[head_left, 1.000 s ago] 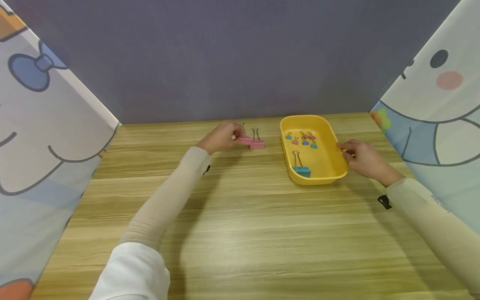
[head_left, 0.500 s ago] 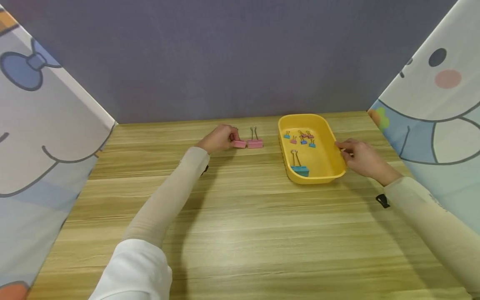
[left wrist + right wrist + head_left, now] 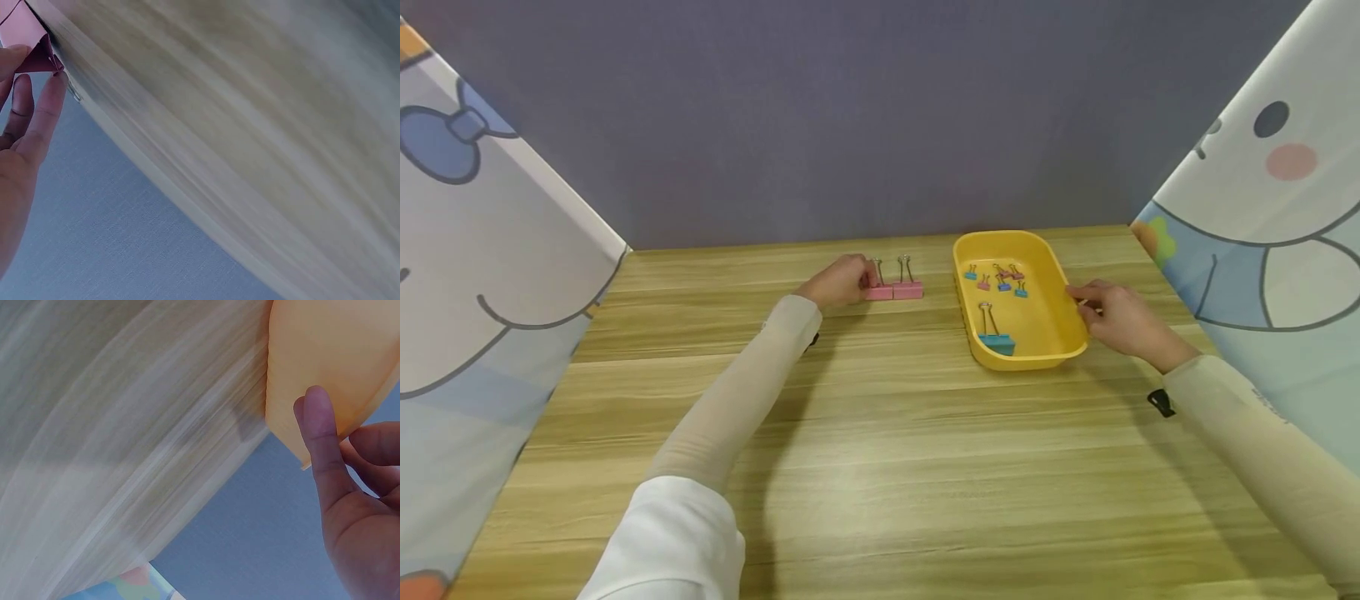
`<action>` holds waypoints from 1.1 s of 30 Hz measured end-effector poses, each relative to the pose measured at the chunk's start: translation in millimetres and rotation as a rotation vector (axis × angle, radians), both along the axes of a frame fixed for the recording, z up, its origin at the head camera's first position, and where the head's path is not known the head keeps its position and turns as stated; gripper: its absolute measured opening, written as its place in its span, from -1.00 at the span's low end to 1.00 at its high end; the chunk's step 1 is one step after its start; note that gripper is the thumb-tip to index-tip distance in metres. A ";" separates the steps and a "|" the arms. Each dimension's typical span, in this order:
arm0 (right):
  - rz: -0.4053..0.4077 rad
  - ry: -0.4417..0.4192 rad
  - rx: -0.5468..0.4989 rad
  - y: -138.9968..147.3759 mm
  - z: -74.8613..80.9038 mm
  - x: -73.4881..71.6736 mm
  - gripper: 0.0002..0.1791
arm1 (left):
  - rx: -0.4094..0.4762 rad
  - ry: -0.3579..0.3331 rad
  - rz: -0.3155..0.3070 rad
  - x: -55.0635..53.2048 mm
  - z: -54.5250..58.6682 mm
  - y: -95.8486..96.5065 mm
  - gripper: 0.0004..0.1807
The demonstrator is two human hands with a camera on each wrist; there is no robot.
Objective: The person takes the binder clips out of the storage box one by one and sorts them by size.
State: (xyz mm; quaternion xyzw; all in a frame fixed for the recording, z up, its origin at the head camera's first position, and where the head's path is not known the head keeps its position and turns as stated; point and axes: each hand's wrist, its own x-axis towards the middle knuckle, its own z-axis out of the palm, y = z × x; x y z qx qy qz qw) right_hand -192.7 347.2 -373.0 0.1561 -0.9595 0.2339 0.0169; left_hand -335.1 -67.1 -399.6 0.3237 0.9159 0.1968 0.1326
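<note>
Two large pink binder clips lie end to end on the wooden table. My left hand [image 3: 842, 282] pinches the left pink binder clip [image 3: 879, 292] at its outer end, where fingers cover part of it. In the left wrist view, thumb and fingertips meet the folded end of that pink clip [image 3: 28, 37]. The right pink binder clip [image 3: 907, 290] sits against it, handles pointing to the back. Over at the yellow tray [image 3: 1051, 360], my right hand [image 3: 1123, 321] grips the right wall. The right wrist view has the thumb [image 3: 320, 419] along the tray's outer side and other fingers bent at the rim.
Inside the tray, a large teal binder clip [image 3: 997, 344] lies near the front, with several small pink and blue clips [image 3: 1004, 283] farther back. A grey panel [image 3: 880, 125] stands behind the table [image 3: 880, 450]. Printed cloth walls flank both sides.
My left hand has lowered the left pink clip from a tilted pose and set it level, in line with the other pink clip. The right hand keeps its place on the tray.
</note>
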 end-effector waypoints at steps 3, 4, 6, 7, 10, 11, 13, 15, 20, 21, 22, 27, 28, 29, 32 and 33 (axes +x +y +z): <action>0.008 0.001 0.003 0.2 0.1 -0.9 -0.61 | -0.016 0.012 0.006 0.3 0.4 1.2 -0.89; 0.009 0.002 0.002 0.3 -0.1 -1.1 -0.61 | -0.019 0.015 0.006 0.6 0.6 1.5 -0.88; 0.015 0.009 -0.001 1.1 -0.8 -1.5 -0.61 | -0.019 0.018 0.007 1.2 0.9 1.9 -0.87; 0.020 0.018 -0.005 1.7 -1.3 -1.8 -0.62 | -0.017 0.022 0.006 1.5 1.1 2.1 -0.87; 0.043 0.047 -0.025 4.5 -3.1 -3.3 -0.63 | 0.008 0.028 0.001 2.5 1.9 2.6 -0.86; 0.052 0.055 -0.032 5.7 -3.6 -3.9 -0.63 | 0.023 0.031 -0.001 3.0 2.4 2.7 -0.86; 0.064 0.051 -0.053 8.3 -4.4 -4.7 -0.64 | 0.045 0.049 -0.011 3.7 3.6 3.8 -0.83; 0.069 0.022 -0.079 11.0 -4.9 -5.3 -0.63 | 0.069 0.070 -0.020 5.6 6.5 6.2 -0.79; 0.053 -0.053 -0.133 16.1 -5.9 -6.3 -0.62 | 0.108 0.153 -0.069 15.2 19.3 20.4 -0.74; 0.045 -0.062 -0.136 16.7 -6.1 -6.4 -0.62 | 0.113 0.176 -0.087 17.3 21.7 24.4 -0.74; 0.038 -0.071 -0.141 17.3 -6.5 -6.7 -0.62 | 0.121 0.193 -0.103 19.6 24.2 28.6 -0.76; 0.007 -0.106 -0.157 18.2 -7.9 -6.9 -0.59 | 0.194 0.202 -0.192 31.1 32.0 50.5 -0.80; 0.007 -0.108 -0.157 18.4 -8.2 -6.8 -0.59 | 0.214 0.192 -0.208 33.4 32.8 55.3 -0.81; 0.007 -0.110 -0.158 18.4 -8.4 -6.8 -0.58 | 0.230 0.183 -0.221 36.0 33.6 59.8 -0.80; 0.011 -0.110 -0.156 18.7 -8.6 -6.6 -0.58 | 0.244 0.188 -0.259 42.7 34.8 73.5 -0.78; 0.011 -0.111 -0.154 18.7 -8.5 -6.5 -0.59 | 0.239 0.195 -0.267 45.1 35.4 77.7 -0.76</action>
